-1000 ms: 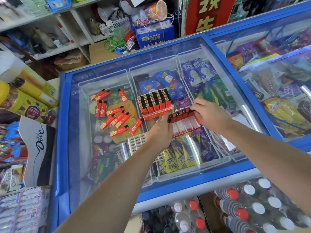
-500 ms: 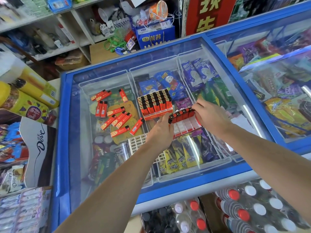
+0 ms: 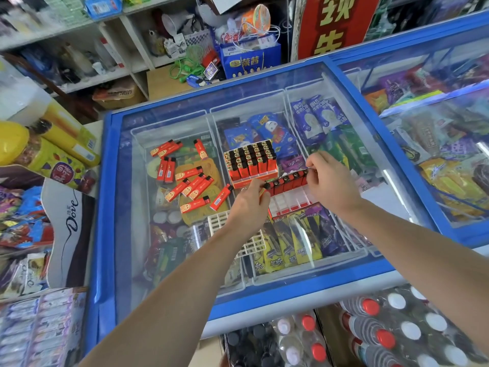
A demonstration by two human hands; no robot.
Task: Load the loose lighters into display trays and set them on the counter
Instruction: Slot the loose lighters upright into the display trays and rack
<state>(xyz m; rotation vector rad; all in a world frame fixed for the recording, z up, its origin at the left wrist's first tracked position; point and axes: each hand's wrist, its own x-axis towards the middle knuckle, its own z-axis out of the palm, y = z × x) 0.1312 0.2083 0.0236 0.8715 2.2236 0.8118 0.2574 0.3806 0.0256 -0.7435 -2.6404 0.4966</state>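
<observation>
Fingers of left hand curled, pinching a lighter at the near-left end of the half-filled tray; right hand fingertips pinching the row's far end. Mid freezer lid, beside the full tray. Loose lighters toward the left edge.

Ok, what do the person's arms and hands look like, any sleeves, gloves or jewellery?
Both forearms are bare up to the frame edge, with no sleeves or watch in view. The left hand and right hand wear no gloves. Any ring is too small to tell here.
</observation>
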